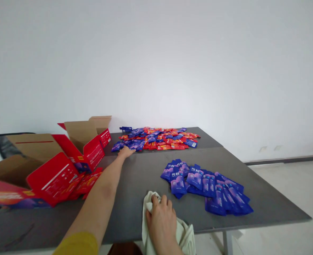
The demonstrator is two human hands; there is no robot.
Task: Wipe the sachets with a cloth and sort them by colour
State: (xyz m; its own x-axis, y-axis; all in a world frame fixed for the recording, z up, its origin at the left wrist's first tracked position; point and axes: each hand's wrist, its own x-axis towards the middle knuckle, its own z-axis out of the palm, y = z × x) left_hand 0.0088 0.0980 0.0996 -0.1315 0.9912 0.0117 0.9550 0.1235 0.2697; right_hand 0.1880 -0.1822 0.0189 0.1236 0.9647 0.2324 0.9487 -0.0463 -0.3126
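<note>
My left hand reaches far across the table to the near left edge of a pile of blue and red pouches. Its thumb stands apart from the fingers, and the fingertips are at the blue pouches; the hand looks open. Close to the front edge, my right hand has its fingers curled over a crumpled pale cloth. Beyond and right of it lies a group of blue pouches, overlapping one another, with more blue pouches fanned out nearer the edge.
Open red cardboard boxes with raised flaps line the left side. Red pouches lie beside them. The dark grey table meets a white wall at the back. A black object is partly hidden behind the boxes.
</note>
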